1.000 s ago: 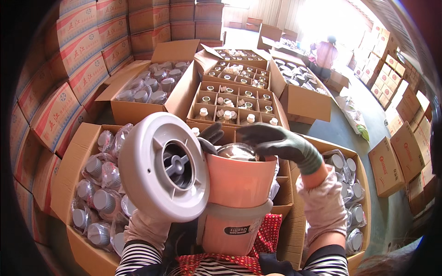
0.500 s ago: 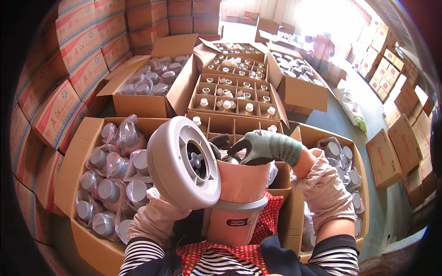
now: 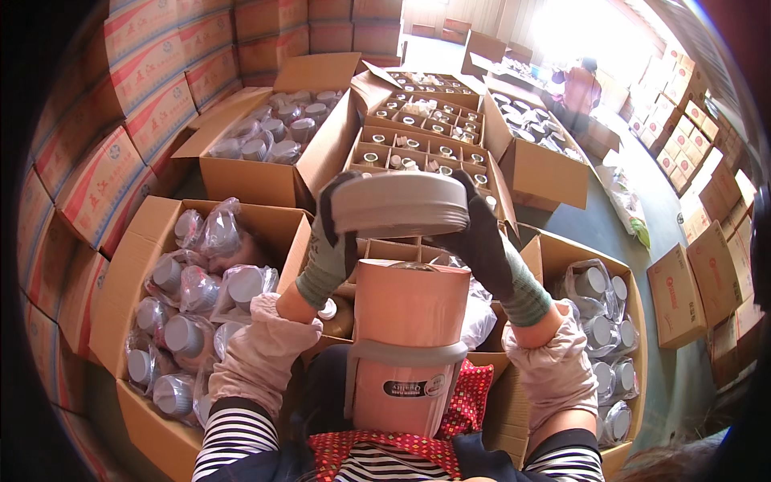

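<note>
A grey round base ring (image 3: 399, 203) is held level between my two hands, above a pink flask body (image 3: 413, 305). My left hand (image 3: 333, 229), in a green glove with a dark palm, is closed on the ring's left side. Wearing a matching glove, my right hand (image 3: 479, 245) grips the opposite side. The pink flask body stands upright against my lap, with its upper end open and a grey band with a handle around its middle. A gap separates the ring from that open end. The ring hides most of what lies behind it.
Open cartons of bagged, grey-capped flasks stand at left (image 3: 205, 305) and right (image 3: 606, 345). Ahead is a divided carton (image 3: 422, 153) of glass-necked liners. Stacked cartons (image 3: 120, 169) line the left. A person (image 3: 578, 88) is far off at right.
The grey ring moved right from beside the flask to above it and turned from facing me to level. My right hand left the flask's mouth and took the ring's right side.
</note>
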The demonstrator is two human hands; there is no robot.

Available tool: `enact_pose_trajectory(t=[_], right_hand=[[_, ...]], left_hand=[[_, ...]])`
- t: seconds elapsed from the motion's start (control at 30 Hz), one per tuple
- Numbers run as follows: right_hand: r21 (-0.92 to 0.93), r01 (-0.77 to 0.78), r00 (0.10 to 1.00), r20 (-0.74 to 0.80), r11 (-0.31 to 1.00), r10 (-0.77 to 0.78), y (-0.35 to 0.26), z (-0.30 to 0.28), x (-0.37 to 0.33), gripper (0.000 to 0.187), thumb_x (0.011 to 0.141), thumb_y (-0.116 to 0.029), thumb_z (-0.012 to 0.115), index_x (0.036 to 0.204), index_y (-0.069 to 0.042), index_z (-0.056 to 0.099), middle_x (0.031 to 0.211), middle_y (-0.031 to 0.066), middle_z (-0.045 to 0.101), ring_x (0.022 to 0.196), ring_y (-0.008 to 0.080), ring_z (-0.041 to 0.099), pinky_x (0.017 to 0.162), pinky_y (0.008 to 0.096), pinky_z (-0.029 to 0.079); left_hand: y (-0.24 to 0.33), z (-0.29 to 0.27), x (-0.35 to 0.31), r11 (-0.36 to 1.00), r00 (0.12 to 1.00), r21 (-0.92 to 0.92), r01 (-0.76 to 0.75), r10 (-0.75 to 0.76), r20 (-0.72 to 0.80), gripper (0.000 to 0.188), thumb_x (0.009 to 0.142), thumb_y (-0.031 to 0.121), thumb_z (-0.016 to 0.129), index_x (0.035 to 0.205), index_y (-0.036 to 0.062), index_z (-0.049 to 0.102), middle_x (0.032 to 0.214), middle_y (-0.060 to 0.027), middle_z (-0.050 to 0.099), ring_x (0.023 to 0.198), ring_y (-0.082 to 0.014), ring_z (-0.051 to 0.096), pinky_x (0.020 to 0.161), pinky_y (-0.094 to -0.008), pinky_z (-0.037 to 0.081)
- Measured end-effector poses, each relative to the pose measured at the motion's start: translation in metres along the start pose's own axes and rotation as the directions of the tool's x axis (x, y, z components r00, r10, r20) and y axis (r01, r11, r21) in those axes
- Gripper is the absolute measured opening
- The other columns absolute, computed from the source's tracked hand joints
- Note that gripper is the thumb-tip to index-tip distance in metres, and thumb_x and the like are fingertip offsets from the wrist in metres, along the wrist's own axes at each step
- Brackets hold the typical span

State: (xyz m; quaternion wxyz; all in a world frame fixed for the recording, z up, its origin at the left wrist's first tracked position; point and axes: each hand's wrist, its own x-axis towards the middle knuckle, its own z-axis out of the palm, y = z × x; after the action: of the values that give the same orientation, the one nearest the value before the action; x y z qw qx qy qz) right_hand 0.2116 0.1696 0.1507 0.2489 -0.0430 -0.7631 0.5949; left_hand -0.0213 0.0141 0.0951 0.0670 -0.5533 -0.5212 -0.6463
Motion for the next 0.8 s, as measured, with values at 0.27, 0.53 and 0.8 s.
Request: enact_pose_trajectory(t=[0.27,0.53,0.8], right_hand=[[-0.023,-0.181,0.951,-0.26,0.983,0.169,0.016,0.016,-0.032,0.059,0.113,-0.047,0.041,0.156,-0.006,0.039,0.152,0.0143,0.044,0.138,0.0252,0.046,0.114,0.0385,0.041],[-0.086,-0.173,0.92,-0.371,0.981,0.129,0.019,0.038,-0.05,0.067,0.108,-0.055,0.042,0.151,-0.003,0.041,0.143,0.0143,0.047,0.137,0.0251,0.044,0.118,0.0399,0.033],[-0.095,-0.103,0.949,-0.307,0.99,0.069,0.024,0.028,-0.057,0.052,0.112,-0.043,0.041,0.147,-0.004,0.045,0.14,0.0133,0.052,0.134,0.0242,0.047,0.116,0.0378,0.035]], left_hand=[[-0.012,-0.003,-0.029,0.684,0.818,-0.506,0.526,-0.243,0.522,0.087,0.106,0.065,0.042,0.164,0.0019,0.024,0.167,-0.0137,0.032,0.15,-0.0258,0.035,0.124,-0.0393,0.028],[0.017,0.009,-0.031,0.517,0.738,-0.527,0.675,-0.452,0.501,0.063,0.108,0.049,0.049,0.153,0.0052,0.043,0.146,-0.0086,0.052,0.133,-0.0195,0.049,0.114,-0.0354,0.039],[0.025,0.007,-0.034,0.549,0.763,-0.531,0.646,-0.429,0.484,0.064,0.106,0.043,0.054,0.154,0.0035,0.042,0.147,-0.011,0.051,0.134,-0.0214,0.049,0.115,-0.0361,0.038]])
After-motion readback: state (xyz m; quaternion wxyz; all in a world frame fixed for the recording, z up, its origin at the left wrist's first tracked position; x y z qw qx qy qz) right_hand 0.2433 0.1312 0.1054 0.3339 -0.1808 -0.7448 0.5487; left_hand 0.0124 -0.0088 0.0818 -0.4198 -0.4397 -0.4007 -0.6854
